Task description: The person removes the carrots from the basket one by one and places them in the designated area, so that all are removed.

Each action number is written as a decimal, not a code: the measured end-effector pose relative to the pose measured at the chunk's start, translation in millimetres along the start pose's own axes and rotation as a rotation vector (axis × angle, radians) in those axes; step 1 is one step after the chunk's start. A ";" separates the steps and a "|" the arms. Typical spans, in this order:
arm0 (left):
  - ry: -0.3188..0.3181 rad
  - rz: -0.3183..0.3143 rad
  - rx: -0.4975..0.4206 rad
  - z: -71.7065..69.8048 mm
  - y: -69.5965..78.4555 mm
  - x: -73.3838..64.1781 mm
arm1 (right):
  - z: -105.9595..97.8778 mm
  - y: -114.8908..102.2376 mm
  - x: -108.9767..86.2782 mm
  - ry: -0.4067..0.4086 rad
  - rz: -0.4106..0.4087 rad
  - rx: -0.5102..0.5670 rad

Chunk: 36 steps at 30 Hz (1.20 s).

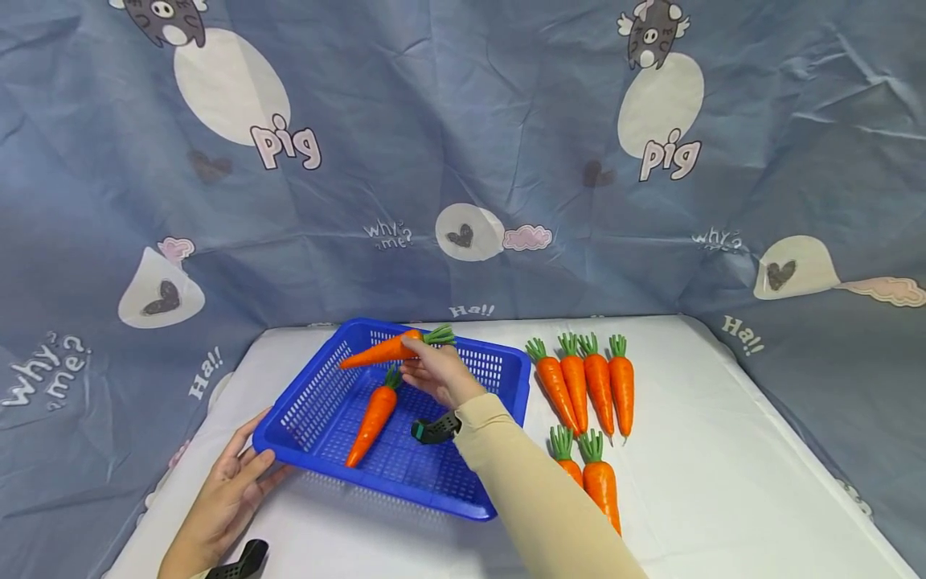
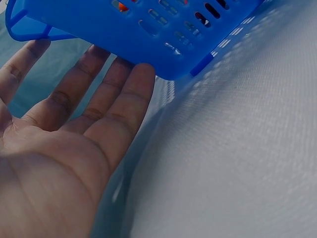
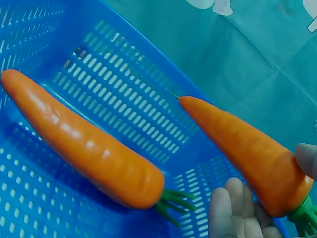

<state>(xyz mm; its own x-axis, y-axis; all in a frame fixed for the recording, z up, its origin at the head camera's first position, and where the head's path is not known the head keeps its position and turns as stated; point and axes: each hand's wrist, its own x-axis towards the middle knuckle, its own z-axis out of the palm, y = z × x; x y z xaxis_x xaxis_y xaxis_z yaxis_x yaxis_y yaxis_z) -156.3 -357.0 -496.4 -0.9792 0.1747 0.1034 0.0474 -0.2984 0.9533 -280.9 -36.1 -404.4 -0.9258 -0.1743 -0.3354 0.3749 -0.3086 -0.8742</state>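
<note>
My right hand [image 1: 437, 374] pinches an orange carrot [image 1: 383, 351] near its green top, over the back part of a blue plastic basket [image 1: 391, 482]. The right wrist view shows the thumb on the thick end of this carrot [image 3: 247, 153], other fingers below it. A second carrot [image 1: 373, 425] lies on the basket floor, also seen in the right wrist view with its green stalks [image 3: 176, 203]. My left hand [image 1: 230, 490] holds the basket's front left corner. In the left wrist view its fingers [image 2: 121, 114] touch the basket's outer wall [image 2: 148, 29].
Several carrots [image 1: 598, 386] lie side by side on the white table [image 1: 709, 450] right of the basket. Two more carrots [image 1: 600, 486] lie nearer, partly behind the right sleeve [image 1: 542, 490]. A blue printed cloth [image 1: 405, 161] hangs behind the table and along its sides.
</note>
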 end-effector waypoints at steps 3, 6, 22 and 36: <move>0.003 0.002 0.004 -0.2 -0.4 -0.7 | -3.4 -3.0 0.0 -0.005 -0.005 -0.015; 0.003 -0.003 0.009 -0.1 -0.2 -0.4 | -8.0 -7.7 -1.1 -0.018 -0.007 -0.039; 0.019 -0.013 0.008 1.9 1.7 1.7 | -30.6 -28.8 -5.0 -0.061 -0.065 -0.106; 0.003 0.012 -0.004 1.3 0.5 -1.2 | -55.6 -45.5 -8.9 -0.125 -0.104 -0.130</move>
<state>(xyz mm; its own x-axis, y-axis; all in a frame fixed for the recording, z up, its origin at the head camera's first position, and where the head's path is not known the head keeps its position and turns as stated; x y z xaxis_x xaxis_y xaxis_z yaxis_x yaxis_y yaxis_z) -154.9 -356.1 -495.7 -0.9791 0.1687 0.1137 0.0581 -0.3038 0.9510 -292.5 31.5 -381.2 -0.9427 -0.2654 -0.2020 0.2608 -0.2091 -0.9425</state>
